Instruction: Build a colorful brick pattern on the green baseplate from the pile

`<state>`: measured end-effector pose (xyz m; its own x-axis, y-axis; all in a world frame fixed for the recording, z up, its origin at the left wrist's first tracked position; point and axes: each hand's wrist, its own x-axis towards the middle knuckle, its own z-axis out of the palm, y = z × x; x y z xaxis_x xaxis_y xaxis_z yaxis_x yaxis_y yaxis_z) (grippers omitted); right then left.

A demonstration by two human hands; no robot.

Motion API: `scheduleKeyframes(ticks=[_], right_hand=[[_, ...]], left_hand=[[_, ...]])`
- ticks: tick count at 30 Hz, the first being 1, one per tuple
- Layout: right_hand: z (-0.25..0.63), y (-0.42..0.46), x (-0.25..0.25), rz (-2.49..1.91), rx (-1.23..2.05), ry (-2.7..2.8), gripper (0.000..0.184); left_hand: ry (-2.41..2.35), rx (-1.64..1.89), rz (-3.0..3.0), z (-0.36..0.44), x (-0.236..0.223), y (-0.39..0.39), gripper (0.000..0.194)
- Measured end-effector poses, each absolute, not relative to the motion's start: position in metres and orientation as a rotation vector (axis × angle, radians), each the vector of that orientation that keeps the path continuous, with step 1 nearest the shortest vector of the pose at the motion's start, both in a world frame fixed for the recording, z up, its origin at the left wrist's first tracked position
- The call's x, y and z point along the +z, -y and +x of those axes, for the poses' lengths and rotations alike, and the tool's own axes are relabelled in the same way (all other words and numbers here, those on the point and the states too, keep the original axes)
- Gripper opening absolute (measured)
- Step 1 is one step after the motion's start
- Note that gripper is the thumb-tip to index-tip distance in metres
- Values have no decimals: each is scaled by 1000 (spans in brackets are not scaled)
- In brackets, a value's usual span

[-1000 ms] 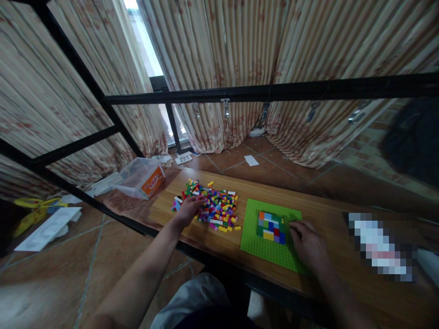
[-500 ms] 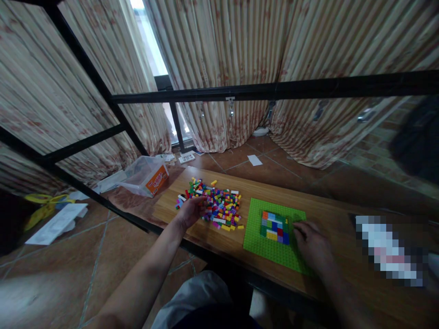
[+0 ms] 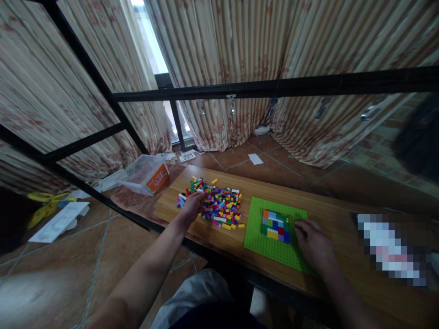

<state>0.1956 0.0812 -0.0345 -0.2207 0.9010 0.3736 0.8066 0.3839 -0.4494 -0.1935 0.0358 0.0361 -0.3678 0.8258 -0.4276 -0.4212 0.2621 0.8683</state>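
Note:
My left hand (image 3: 193, 205) is over the left part of a pile of small coloured toy bricks (image 3: 222, 208). Its fingers are drawn together at the bricks; what they pinch, if anything, is too small to make out. On the green baseplate (image 3: 254, 237) sits a flat block of joined bricks (image 3: 275, 225) in blue, white, yellow, red, green and other colours. My right hand (image 3: 313, 240) rests at the plate's right side, just right of the joined bricks. Thumb and fingers are curled together there, and whatever may lie between them is hidden.
The pile and plate lie on a wooden table (image 3: 209, 235). A clear plastic box (image 3: 142, 176) with an orange label stands beyond its left end. A pixelated object (image 3: 391, 249) lies on the right. Black metal bars (image 3: 254, 90) cross in front of striped curtains (image 3: 236, 45).
The fingers of my left hand have closed together at the pile, where they were more spread before. My right hand stays nearly still beside the joined bricks.

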Motion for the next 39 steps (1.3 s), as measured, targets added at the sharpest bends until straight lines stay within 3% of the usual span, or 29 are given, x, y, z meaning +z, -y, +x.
scheduleKeyframes(ticks=[8, 17, 28, 39], right_hand=[[196, -82, -37, -1461, 180, 2090, 29], [197, -83, -36, -1450, 176, 2098, 31], [197, -83, -38, -1472, 157, 2112, 29], [196, -84, -38, -1466, 137, 2106, 30]], left_hand=[[-1503, 1338, 496, -200, 36, -39, 42], [-1396, 1374, 410, -203, 39, -38, 24], [-1362, 1424, 526, -194, 39, -28, 39], [-1377, 1497, 680, -186, 42, -25, 34]])
